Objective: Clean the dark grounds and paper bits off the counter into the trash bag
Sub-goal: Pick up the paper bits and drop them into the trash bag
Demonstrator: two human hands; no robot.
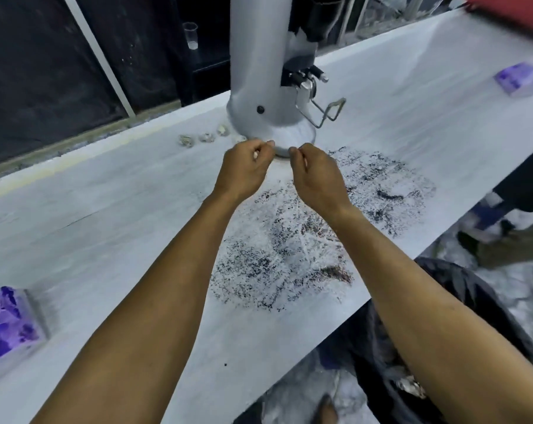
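From my head camera, my left hand (pixel 243 169) has its fingers (pixel 260 149) curled in, the thumb and forefinger pinched together on a small white paper bit (pixel 255 154) that shows only as a speck between them. My right hand (pixel 315 175) is curled the same way, fingertips drawn together beside the thumb; something pale shows at the palm, but I cannot tell whether it holds anything. Both hands hover close together, backs up, just in front of the base of the tall grey metal grinder machine (pixel 259 71), with my bare forearms reaching forward over the white desk (pixel 106 215).

The dark scattered grounds (pixel 289 255) lie spread on the desk beneath and to the right of my wrists, in a broad speckled patch running toward the near edge. A row of small crumpled paper bits (pixel 204 137) sits on the desk just left of the machine's base, near my left hand.

The black plastic trash bag (pixel 442 332) hangs open below the desk's near edge, under my right forearm, with crumpled scraps inside. A purple-patterned clear box (pixel 8 325) rests at the desk's left, another purple box (pixel 517 79) far right.
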